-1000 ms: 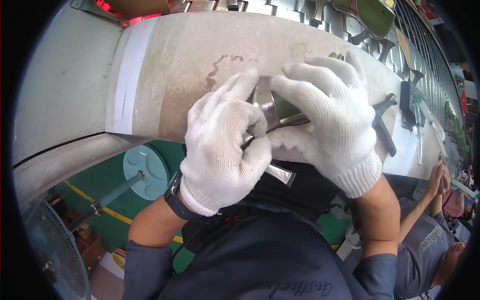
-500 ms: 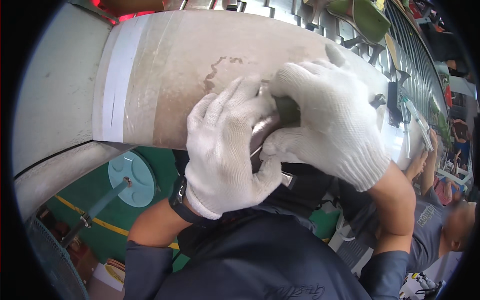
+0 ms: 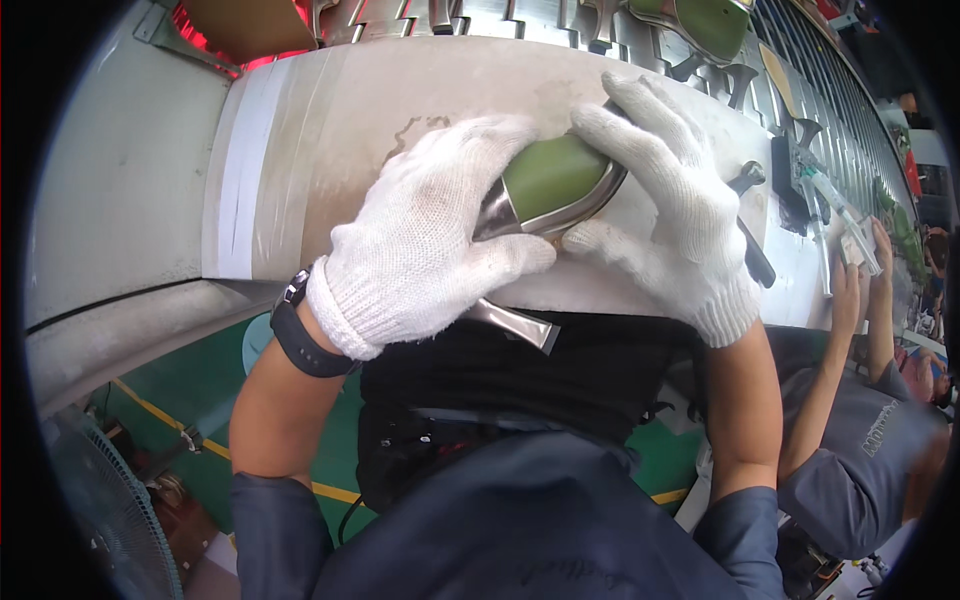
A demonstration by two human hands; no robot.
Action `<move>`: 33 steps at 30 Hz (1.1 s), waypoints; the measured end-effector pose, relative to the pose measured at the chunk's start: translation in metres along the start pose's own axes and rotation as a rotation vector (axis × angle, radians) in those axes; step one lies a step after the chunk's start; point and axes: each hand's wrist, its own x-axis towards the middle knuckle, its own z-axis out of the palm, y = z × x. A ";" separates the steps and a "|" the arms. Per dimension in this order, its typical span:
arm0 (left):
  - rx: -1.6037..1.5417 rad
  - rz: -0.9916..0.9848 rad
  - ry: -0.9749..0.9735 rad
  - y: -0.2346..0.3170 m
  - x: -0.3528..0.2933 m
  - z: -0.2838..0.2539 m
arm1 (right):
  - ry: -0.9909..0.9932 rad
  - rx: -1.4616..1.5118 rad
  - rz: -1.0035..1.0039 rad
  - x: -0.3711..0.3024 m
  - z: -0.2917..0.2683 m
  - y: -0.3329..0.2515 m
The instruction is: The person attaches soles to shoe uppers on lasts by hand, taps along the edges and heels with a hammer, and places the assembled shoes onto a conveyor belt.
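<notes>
A curved metal piece with a glossy green panel (image 3: pixel 560 175) lies tilted over the near part of the pale worktop (image 3: pixel 340 100). My left hand (image 3: pixel 415 235), in a white knit glove, is closed around its left end, thumb along the lower metal rim. A flared metal stem (image 3: pixel 515 322) shows below this hand, past the table edge; how it joins the piece is hidden. My right hand (image 3: pixel 665 195), gloved too, has its fingers spread around the right end. Its index finger is at the upper edge, and its thumb is close to the lower rim.
Right of my right hand lies a dark-handled tool (image 3: pixel 755 245), beside a black block (image 3: pixel 788 180) and clear syringe-like tubes (image 3: pixel 835 205). More green-panelled metal pieces (image 3: pixel 705 25) rest on the metal slats behind. A co-worker's hands (image 3: pixel 865 265) are at the far right. A fan (image 3: pixel 115 500) stands lower left.
My left hand has slid left along the piece. My right hand has loosened and spread its fingers. The green panel, mostly covered before, is turned up into view.
</notes>
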 end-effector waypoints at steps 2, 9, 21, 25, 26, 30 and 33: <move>0.039 0.001 0.004 0.001 0.004 0.001 | -0.012 0.019 0.045 0.000 0.001 -0.003; 0.003 -0.112 0.004 0.019 0.019 0.005 | -0.017 0.077 0.181 0.018 -0.009 -0.019; 0.202 0.084 -0.088 0.035 0.047 0.016 | 0.320 -0.194 0.444 -0.096 -0.027 0.037; 0.174 0.097 -0.086 0.031 0.050 0.019 | 0.292 -0.164 0.566 -0.089 -0.023 0.038; 0.182 0.098 -0.089 0.031 0.051 0.019 | 0.317 0.181 0.545 -0.088 -0.019 0.035; 0.129 0.092 -0.107 0.035 0.053 0.016 | 0.402 1.130 0.876 -0.058 -0.026 -0.013; 0.153 0.079 -0.120 0.037 0.056 0.015 | 0.569 1.518 0.898 -0.042 0.008 -0.025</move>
